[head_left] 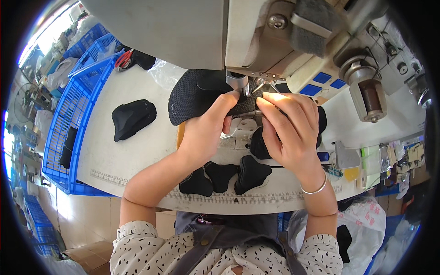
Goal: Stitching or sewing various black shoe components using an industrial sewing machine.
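Observation:
A black mesh fabric piece (196,95) with a curved edge lies under the needle area of a sewing machine (270,55). My left hand (207,126) grips its near edge, thumb on top beside the presser foot (247,87) and fingers curled beneath. On the other side of the foot, my right hand (293,126) pinches the edge of the piece between fingertips and thumb side. Just below the right hand sits a dark padded piece (260,143), partly hidden by it. Several small black shaped pieces (252,174) rest along the table's near edge.
Another black piece (133,119) lies at left on the white table (103,146). Blue plastic baskets (75,119) stand along the left edge. Red-handled scissors (124,60) lie at the back left. A thread bobbin (370,97) is at right, and a plastic bag (366,224) hangs below.

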`<action>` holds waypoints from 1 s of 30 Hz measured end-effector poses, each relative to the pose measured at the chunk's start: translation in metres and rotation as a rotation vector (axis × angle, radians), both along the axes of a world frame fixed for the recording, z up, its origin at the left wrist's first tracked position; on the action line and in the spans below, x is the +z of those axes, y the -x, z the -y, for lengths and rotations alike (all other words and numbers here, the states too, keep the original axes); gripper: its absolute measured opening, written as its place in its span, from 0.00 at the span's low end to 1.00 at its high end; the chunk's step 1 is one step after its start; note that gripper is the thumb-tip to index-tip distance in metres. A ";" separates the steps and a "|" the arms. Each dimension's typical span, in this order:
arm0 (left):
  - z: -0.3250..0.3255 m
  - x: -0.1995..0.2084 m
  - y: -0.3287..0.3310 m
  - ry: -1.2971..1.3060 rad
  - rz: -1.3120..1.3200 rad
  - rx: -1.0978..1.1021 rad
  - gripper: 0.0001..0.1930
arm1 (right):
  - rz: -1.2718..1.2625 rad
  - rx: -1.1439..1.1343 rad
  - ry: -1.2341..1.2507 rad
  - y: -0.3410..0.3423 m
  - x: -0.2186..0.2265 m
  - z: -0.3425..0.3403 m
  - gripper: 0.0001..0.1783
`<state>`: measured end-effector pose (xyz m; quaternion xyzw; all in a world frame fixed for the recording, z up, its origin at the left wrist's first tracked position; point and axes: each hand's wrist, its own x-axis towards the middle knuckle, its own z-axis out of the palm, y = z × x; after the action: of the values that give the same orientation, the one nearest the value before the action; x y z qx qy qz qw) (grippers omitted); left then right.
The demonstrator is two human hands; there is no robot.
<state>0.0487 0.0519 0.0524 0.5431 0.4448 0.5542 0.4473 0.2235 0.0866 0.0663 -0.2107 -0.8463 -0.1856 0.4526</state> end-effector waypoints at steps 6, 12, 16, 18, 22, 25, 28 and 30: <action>0.003 0.000 -0.024 -0.199 0.042 0.291 0.08 | -0.023 -0.002 0.067 0.001 0.002 0.001 0.18; 0.003 -0.002 -0.021 -0.215 -0.004 0.282 0.06 | -0.015 -0.003 0.074 0.002 0.002 0.003 0.18; 0.003 0.004 0.025 0.033 -0.253 0.014 0.08 | -0.005 0.047 0.106 0.001 0.005 0.001 0.17; -0.008 0.009 0.060 0.170 -0.057 -0.432 0.13 | -0.015 0.056 0.119 0.001 0.006 0.001 0.16; -0.032 0.009 0.088 0.246 0.418 -0.257 0.19 | -0.031 0.079 0.068 0.005 0.005 -0.004 0.15; -0.029 0.016 0.073 0.232 0.165 -0.200 0.20 | -0.041 0.088 0.116 0.002 0.005 -0.003 0.16; -0.003 0.026 0.054 0.269 0.049 0.039 0.19 | -0.012 0.111 -0.006 -0.002 0.005 -0.005 0.17; 0.007 0.030 0.044 0.166 0.167 -0.174 0.18 | -0.003 0.087 -0.009 -0.002 0.004 -0.004 0.17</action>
<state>0.0048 0.0447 0.0822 0.4927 0.4015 0.5178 0.5727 0.2258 0.0901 0.0703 -0.1720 -0.8532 -0.1691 0.4625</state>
